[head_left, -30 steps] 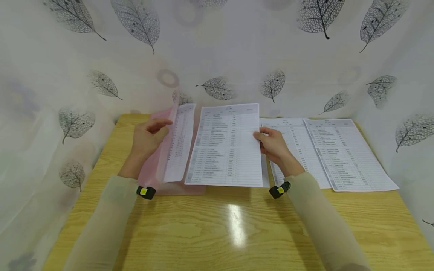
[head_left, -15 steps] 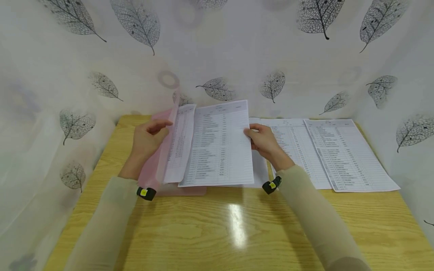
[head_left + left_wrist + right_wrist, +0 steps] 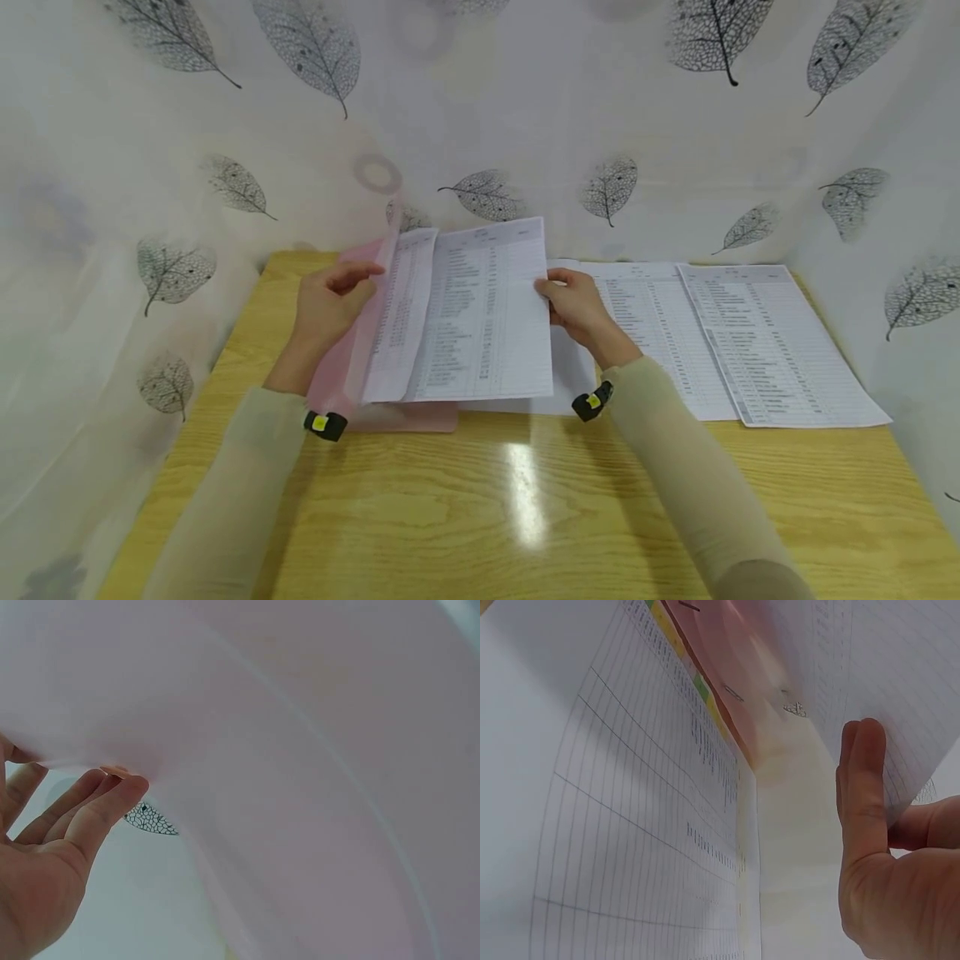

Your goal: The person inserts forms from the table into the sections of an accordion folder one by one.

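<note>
In the head view my left hand (image 3: 327, 304) pinches the raised edge of a pink translucent folder (image 3: 341, 367), whose cover stands up at the left. The left wrist view shows the thumb and fingers of this hand (image 3: 56, 855) at the edge of the pink cover (image 3: 262, 772). My right hand (image 3: 581, 304) holds a printed sheet (image 3: 487, 317) by its right edge, thumb in front. This sheet is lifted and tilted, its left side behind another printed page (image 3: 401, 317) inside the folder. From the right wrist, the fingers (image 3: 866, 787) press behind the sheet (image 3: 907, 682).
Beneath the held sheet lies more white paper (image 3: 573, 371). Two printed sheets overlap at the right, one (image 3: 645, 308) partly under the other (image 3: 780, 350). They rest on a wooden table (image 3: 442, 500) against a leaf-patterned cloth (image 3: 525, 108).
My right hand has moved left with the printed sheet, bringing it nearer the page in the folder. The sheet's lower edge has risen a little. My left hand stays at the cover.
</note>
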Demonstrator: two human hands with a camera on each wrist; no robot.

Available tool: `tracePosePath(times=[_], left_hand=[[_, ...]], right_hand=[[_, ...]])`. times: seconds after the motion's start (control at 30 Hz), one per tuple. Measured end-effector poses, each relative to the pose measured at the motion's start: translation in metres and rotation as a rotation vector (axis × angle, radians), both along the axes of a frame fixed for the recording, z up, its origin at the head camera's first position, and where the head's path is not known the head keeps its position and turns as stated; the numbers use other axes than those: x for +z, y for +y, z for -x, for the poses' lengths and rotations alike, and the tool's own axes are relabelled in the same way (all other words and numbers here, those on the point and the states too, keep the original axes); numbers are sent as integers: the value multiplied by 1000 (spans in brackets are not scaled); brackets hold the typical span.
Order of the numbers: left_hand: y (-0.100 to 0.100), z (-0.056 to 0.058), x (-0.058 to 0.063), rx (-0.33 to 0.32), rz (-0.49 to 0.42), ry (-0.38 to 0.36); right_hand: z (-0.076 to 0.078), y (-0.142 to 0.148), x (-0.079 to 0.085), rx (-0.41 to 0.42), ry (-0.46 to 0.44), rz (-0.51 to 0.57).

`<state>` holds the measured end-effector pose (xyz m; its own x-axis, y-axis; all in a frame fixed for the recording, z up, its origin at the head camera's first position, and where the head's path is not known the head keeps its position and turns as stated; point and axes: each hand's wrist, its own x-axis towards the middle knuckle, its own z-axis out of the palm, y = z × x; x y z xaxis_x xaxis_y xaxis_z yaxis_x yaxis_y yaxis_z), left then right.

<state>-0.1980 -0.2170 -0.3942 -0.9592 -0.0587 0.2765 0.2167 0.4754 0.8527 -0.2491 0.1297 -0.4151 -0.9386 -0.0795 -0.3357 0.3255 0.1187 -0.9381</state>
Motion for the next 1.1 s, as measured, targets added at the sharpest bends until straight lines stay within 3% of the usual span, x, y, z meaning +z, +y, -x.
tracePosePath(times=[0.5,1.1], left_hand=[[5,1,0,-13,16,-13],[5,3,-4,-4,21,22]], right_hand=[[1,-32,-11,69,2,35],[2,-85,-19,117,-28,68]])
